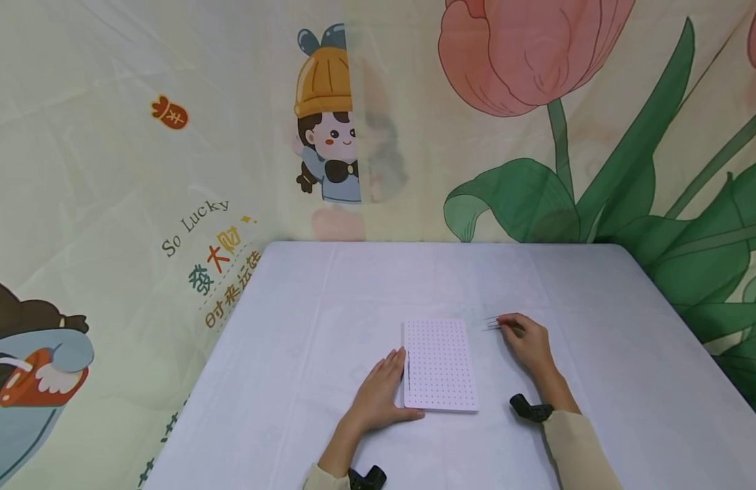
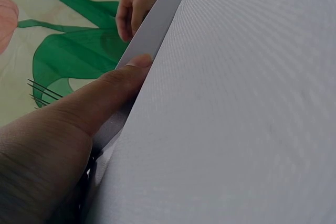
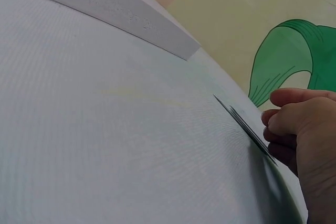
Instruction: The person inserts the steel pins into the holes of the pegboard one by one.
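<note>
A pale board with rows of small holes lies flat on the table. My left hand rests against it, straight fingers along its left side and thumb at its near edge; the left wrist view shows the thumb on that edge. Several thin dark needles stick up beyond this hand, their lower ends hidden by it. To the right of the board, my right hand pinches several thin metal needles between thumb and fingers, their tips pointing left towards the board.
A white cloth covers the table, whose far edge meets a printed backdrop with tulips and a cartoon figure. Black cameras sit on the left wrist and right wrist.
</note>
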Available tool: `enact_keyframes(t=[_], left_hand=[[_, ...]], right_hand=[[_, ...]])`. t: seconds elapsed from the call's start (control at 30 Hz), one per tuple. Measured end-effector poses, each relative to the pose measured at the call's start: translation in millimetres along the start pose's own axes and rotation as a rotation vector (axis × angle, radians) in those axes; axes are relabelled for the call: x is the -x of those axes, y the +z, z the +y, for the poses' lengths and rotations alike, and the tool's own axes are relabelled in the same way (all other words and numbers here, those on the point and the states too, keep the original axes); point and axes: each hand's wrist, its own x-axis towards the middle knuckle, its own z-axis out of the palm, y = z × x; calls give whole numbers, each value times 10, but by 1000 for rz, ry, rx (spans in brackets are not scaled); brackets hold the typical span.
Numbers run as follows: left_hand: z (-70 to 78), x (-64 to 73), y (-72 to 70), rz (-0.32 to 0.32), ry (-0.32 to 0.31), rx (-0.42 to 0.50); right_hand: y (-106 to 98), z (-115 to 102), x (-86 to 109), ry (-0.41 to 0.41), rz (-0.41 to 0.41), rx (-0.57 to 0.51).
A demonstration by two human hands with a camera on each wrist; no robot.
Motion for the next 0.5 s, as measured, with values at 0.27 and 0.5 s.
enact_keyframes(t=[0.27, 0.5], left_hand=[[-16, 6, 16, 15, 6, 4], [-18, 5, 22, 15, 7, 8]], right_hand=[[-1, -12, 6, 9, 7, -11], [9, 23, 16, -44, 11, 10]])
